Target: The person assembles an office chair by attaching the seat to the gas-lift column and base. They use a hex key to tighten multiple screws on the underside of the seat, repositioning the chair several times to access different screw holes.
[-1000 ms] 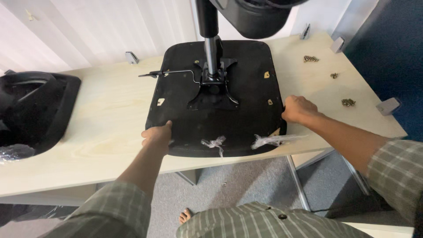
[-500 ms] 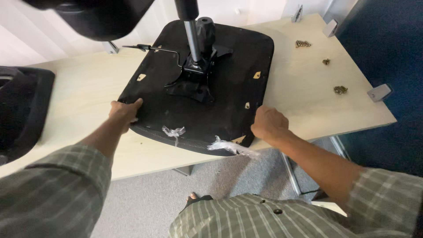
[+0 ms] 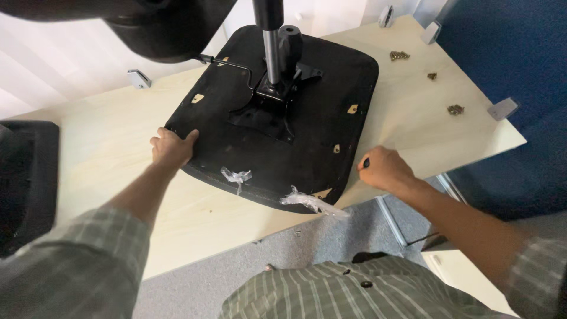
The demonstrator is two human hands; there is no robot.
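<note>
A black chair seat lies upside down on a pale wooden table. A black metal mechanism is fixed at its middle, and a chrome gas cylinder rises from it. My left hand grips the seat's left edge. My right hand is a closed fist on the table, just off the seat's near right corner. A small dark tip shows by its thumb; I cannot tell what it is. Torn clear plastic scraps hang from the seat's near edge.
Small piles of brass-coloured screws lie at the table's right side. Grey metal brackets sit near the edges. Another black chair part rests at the far left. The chair's dark base looms overhead.
The seat has turned on the table, its near corner swinging right. My right hand has come off the seat's edge and rests beside it. My left hand still holds the left edge.
</note>
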